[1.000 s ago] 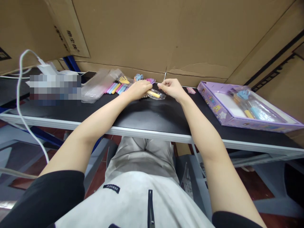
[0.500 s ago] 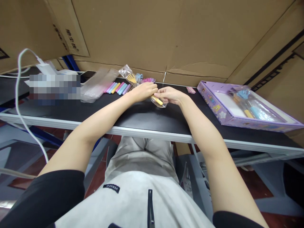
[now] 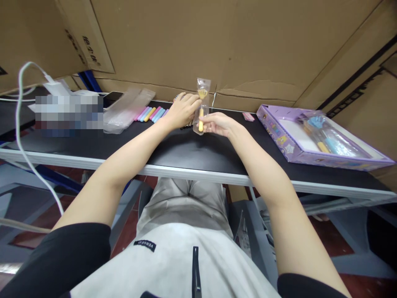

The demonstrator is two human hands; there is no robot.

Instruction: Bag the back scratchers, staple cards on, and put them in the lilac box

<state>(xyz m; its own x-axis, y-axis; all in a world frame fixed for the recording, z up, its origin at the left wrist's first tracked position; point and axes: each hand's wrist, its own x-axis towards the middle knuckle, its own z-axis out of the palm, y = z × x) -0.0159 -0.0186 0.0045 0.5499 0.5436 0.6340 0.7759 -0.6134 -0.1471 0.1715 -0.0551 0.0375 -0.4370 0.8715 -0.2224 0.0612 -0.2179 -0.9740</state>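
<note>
A small clear bag [image 3: 201, 103] with a yellow hand-shaped toy stick inside stands upright above the black table [image 3: 192, 153]. My left hand [image 3: 181, 111] pinches the bag near its upper part. My right hand [image 3: 218, 124] grips the bag's lower end, fingers curled around it. Behind my left hand lie several pastel sticks [image 3: 151, 113] in pink, yellow and blue.
A pile of clear plastic bags [image 3: 125, 111] lies left of the sticks. A purple box [image 3: 313, 138] holding bagged sticks sits at the right. A white charger and cable [image 3: 46, 85] are at the far left. Cardboard walls stand behind the table.
The bag with the yellow stick was lying flat on the table under both hands; now both hands have raised it upright. The other hand-shaped sticks are now hidden behind my left hand.
</note>
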